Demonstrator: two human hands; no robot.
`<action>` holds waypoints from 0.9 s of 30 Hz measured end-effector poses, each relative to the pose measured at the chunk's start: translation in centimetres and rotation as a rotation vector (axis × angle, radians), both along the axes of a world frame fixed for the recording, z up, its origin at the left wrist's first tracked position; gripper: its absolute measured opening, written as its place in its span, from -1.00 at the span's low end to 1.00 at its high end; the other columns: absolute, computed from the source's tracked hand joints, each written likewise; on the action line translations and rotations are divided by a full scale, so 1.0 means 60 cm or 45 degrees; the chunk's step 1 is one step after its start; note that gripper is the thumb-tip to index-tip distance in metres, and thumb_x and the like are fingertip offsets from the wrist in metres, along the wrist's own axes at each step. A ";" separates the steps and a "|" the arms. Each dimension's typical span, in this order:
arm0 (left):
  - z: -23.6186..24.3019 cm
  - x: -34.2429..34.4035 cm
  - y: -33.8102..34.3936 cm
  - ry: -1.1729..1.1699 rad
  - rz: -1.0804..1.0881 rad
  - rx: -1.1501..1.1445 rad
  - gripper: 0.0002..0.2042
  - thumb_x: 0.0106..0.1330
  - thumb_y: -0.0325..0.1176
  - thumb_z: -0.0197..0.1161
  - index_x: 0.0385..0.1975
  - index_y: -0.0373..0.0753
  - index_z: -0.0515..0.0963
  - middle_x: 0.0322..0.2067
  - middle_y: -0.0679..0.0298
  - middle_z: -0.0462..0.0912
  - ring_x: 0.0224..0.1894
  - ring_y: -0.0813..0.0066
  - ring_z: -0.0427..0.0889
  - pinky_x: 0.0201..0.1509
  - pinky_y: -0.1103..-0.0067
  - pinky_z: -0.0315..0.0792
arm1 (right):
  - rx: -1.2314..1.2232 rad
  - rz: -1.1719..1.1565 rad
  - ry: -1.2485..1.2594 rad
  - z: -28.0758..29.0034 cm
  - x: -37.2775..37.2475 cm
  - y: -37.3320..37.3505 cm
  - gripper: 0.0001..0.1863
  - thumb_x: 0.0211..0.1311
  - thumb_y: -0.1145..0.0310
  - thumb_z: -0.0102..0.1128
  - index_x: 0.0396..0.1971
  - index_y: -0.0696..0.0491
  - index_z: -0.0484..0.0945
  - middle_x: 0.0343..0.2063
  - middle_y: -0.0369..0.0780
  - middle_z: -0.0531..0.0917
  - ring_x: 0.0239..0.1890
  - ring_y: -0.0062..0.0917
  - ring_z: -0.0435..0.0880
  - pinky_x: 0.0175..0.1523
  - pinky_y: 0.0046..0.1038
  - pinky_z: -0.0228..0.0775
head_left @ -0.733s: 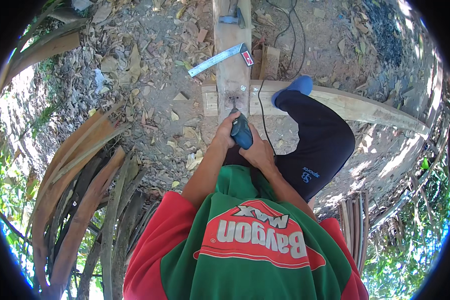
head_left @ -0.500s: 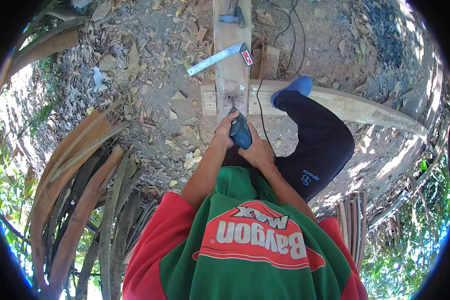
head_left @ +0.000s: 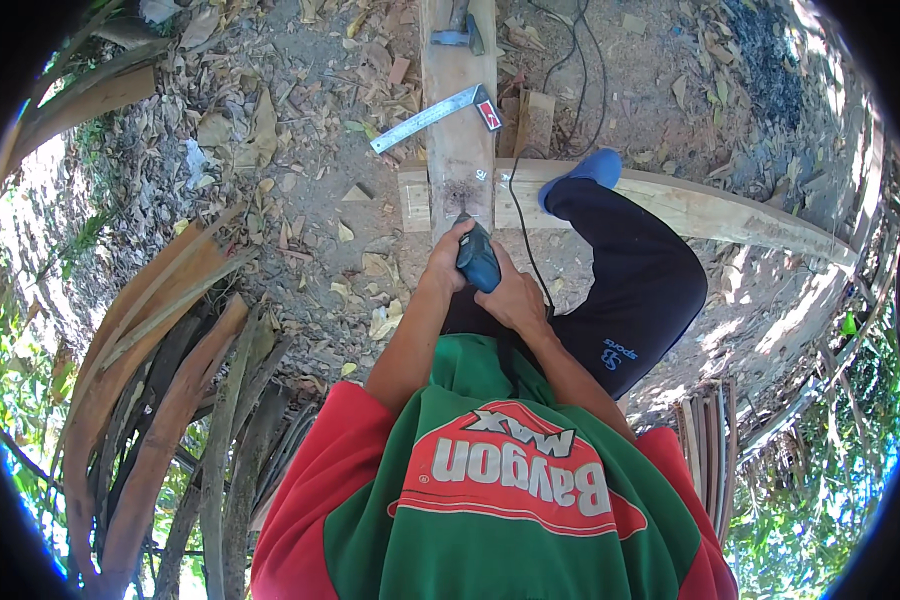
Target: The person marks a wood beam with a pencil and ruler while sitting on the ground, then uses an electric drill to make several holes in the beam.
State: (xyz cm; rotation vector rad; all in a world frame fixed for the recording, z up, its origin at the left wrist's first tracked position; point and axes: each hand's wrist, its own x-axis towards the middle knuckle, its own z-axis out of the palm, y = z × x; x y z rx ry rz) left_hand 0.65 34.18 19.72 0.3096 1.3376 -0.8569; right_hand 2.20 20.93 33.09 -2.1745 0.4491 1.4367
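Observation:
My left hand (head_left: 442,260) grips the front of a dark teal power drill (head_left: 478,262), and my right hand (head_left: 512,298) is wrapped round its rear. The drill's bit points at a dark, dusty spot on an upright-running pale plank (head_left: 458,155), near small white markings. Beyond the drill, a metal try square (head_left: 425,124) lies diagonally across the plank, and a hammer (head_left: 452,38) rests at the plank's far part. The plank meets a long, slightly curved board (head_left: 760,218) lying crosswise.
My right foot, in a blue shoe (head_left: 596,166), rests at the cross board. A black cord (head_left: 513,195) runs past the plank to loops at the back. Piles of bark-like strips (head_left: 145,370) lie left, more slats (head_left: 705,455) lower right. Dry leaves and wood scraps (head_left: 535,120) litter the ground.
The drill and both hands have shifted slightly forward and left in the picture. The surroundings have also shifted a little left in the view. My grip looks the same.

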 end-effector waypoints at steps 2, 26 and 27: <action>-0.003 -0.004 0.002 -0.063 0.005 0.000 -0.75 0.25 -0.12 0.35 -0.28 -0.15 0.57 -0.36 0.26 0.68 -0.30 0.29 0.68 -0.02 0.28 0.58 | -0.001 -0.006 -0.039 -0.003 -0.006 0.002 0.02 -0.17 0.17 0.33 0.44 -0.24 0.11 -0.29 0.16 0.68 -0.17 0.07 0.68 -0.01 -0.09 0.50; 0.093 -0.021 -0.030 -0.060 -0.094 -0.037 -0.69 0.23 -0.03 0.35 -0.25 -0.12 0.57 -0.35 0.29 0.68 -0.28 0.32 0.67 0.02 0.26 0.55 | 0.012 -0.047 0.034 0.073 -0.031 -0.032 0.05 -0.14 0.19 0.33 0.46 -0.23 0.05 -0.20 0.16 0.67 -0.11 0.06 0.68 0.04 -0.08 0.50; 0.093 -0.021 -0.030 -0.056 -0.101 -0.034 -0.70 0.24 -0.03 0.34 -0.25 -0.12 0.57 -0.35 0.29 0.68 -0.29 0.32 0.67 0.01 0.26 0.55 | 0.013 -0.056 0.025 0.072 -0.036 -0.033 0.05 -0.14 0.19 0.33 0.46 -0.23 0.06 -0.21 0.16 0.68 -0.11 0.06 0.68 0.04 -0.08 0.50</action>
